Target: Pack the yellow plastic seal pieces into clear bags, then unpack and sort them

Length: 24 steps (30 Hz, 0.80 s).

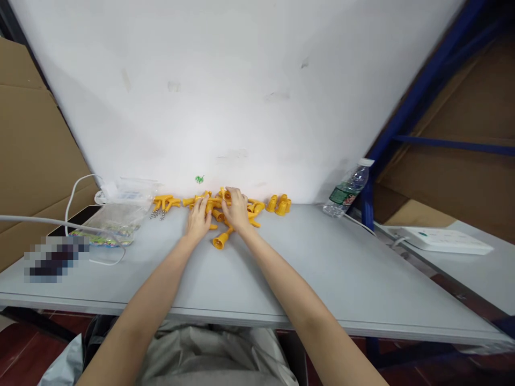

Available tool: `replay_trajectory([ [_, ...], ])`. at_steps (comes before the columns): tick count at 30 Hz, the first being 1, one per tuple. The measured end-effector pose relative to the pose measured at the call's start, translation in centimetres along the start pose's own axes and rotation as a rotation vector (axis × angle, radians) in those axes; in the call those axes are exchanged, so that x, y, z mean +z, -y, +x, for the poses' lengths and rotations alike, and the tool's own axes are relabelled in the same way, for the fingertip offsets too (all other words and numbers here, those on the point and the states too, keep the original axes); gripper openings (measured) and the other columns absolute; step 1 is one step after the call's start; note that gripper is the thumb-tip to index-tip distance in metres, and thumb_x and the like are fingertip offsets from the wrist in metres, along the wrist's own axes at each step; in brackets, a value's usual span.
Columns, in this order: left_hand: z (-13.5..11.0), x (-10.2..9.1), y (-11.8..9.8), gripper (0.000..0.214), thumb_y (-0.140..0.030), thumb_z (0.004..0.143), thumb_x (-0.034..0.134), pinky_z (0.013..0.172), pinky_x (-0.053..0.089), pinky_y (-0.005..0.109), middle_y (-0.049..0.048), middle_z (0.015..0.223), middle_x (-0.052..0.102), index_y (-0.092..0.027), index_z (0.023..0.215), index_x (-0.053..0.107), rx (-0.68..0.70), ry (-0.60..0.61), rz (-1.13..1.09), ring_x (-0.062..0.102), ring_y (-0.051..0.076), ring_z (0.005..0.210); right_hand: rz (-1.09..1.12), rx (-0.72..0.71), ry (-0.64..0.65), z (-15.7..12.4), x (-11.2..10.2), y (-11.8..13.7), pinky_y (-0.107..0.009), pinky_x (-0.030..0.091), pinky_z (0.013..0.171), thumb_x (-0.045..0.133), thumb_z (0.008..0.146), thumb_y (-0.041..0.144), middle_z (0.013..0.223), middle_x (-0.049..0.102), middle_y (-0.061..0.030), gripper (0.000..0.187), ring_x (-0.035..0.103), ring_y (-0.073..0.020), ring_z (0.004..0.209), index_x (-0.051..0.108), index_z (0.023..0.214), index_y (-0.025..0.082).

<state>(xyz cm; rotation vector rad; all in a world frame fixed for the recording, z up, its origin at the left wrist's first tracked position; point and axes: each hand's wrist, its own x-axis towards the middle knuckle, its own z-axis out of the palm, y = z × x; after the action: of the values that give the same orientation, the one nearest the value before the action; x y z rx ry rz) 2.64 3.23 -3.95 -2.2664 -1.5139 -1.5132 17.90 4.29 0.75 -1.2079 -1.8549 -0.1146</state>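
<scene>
A pile of yellow plastic pieces [220, 241] lies at the back of the table, some with cup-shaped ends and some with branching arms. My left hand [198, 219] rests on the pile's left side, fingers stretched forward and touching the pieces. On the other side, my right hand [236, 212] lies over the pile with its fingers apart. Neither hand shows a firm hold, though the parts under the palms are hidden. Yellow branched pieces [166, 202] with silvery metal ends sit to the left. Several small yellow cups [280, 205] stand to the right.
A clear plastic bag [116, 217] and white cable [66, 206] lie at left, beside a dark flat device [85, 214]. A plastic bottle [346, 190] leans against the white back panel [241, 107] at right. Beyond the blue frame [367, 203] sits a white power strip [446, 240].
</scene>
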Motion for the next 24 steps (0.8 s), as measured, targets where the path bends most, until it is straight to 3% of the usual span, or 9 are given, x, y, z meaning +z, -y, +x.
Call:
replay_trajectory([
  [3, 0.0, -0.4, -0.4, 0.051, -0.035, 0.094, 0.043, 0.108, 0.039, 0.044, 0.0122, 0.145, 0.045, -0.025, 0.144, 0.038, -0.009, -0.003, 0.008, 0.041, 0.026, 0.136, 0.225, 0.064, -0.143, -0.8, -1.0, -0.1, -0.043, 0.041, 0.098, 0.044, 0.088, 0.026, 0.118, 0.057, -0.0144, 0.037, 0.052, -0.0262, 0.115, 0.05, 0.123, 0.018],
  [5, 0.0, -0.7, -0.6, 0.052, -0.039, 0.094, 0.044, 0.106, 0.041, 0.043, 0.012, 0.144, 0.047, -0.026, 0.144, 0.039, -0.01, 0.009, 0.01, 0.044, 0.027, 0.134, 0.442, 0.132, -0.17, -1.2, -1.5, -0.1, -0.041, 0.046, 0.095, 0.049, 0.086, 0.033, 0.115, 0.058, -0.0121, 0.033, 0.056, -0.0242, 0.109, 0.051, 0.117, 0.02],
  [8, 0.0, -1.1, -0.9, 0.048, -0.041, 0.095, 0.043, 0.1, 0.045, 0.039, 0.0119, 0.134, 0.055, -0.026, 0.141, 0.045, -0.046, 0.005, 0.02, 0.054, 0.026, 0.122, 0.782, 0.21, -0.062, -1.3, -1.8, -0.2, -0.037, 0.053, 0.088, 0.057, 0.082, 0.045, 0.111, 0.06, -0.0079, 0.035, 0.062, -0.0204, 0.098, 0.052, 0.109, 0.023],
  [11, 0.3, -1.7, -0.8, 0.042, -0.039, 0.096, 0.039, 0.094, 0.047, 0.035, 0.0112, 0.121, 0.062, -0.024, 0.134, 0.053, -0.086, -0.038, 0.033, 0.059, 0.024, 0.111, 0.973, 0.236, 0.033, -1.3, -1.8, -0.3, -0.036, 0.055, 0.085, 0.065, 0.074, 0.054, 0.109, 0.062, -0.0057, 0.042, 0.065, -0.0195, 0.094, 0.055, 0.103, 0.025],
  [16, 0.6, -2.6, 0.2, 0.036, -0.032, 0.096, 0.041, 0.09, 0.047, 0.033, 0.0107, 0.111, 0.065, -0.022, 0.124, 0.061, -0.092, -0.071, 0.065, 0.061, 0.022, 0.102, 0.945, 0.302, 0.172, -1.4, -1.7, -0.9, -0.038, 0.056, 0.083, 0.062, 0.077, 0.059, 0.107, 0.065, -0.0057, 0.043, 0.068, -0.0184, 0.081, 0.06, 0.102, 0.024],
  [20, 0.6, -2.8, 0.7, 0.033, -0.027, 0.094, 0.045, 0.085, 0.047, 0.03, 0.0087, 0.102, 0.067, -0.023, 0.122, 0.063, -0.117, -0.044, 0.1, 0.062, 0.022, 0.096, 0.847, 0.382, 0.281, -1.4, -1.5, -1.7, -0.038, 0.057, 0.073, 0.06, 0.077, 0.06, 0.089, 0.066, -0.0031, 0.042, 0.065, -0.0172, 0.066, 0.062, 0.094, 0.022],
  [24, 0.6, -2.9, 0.4, 0.034, -0.026, 0.094, 0.045, 0.085, 0.047, 0.03, 0.0094, 0.103, 0.067, -0.022, 0.123, 0.062, -0.114, 0.001, 0.133, 0.063, 0.022, 0.097, 0.844, 0.342, 0.29, -1.2, -1.1, -2.6, -0.037, 0.056, 0.072, 0.062, 0.077, 0.055, 0.081, 0.065, -0.0019, 0.039, 0.065, -0.018, 0.068, 0.061, 0.095, 0.02],
])
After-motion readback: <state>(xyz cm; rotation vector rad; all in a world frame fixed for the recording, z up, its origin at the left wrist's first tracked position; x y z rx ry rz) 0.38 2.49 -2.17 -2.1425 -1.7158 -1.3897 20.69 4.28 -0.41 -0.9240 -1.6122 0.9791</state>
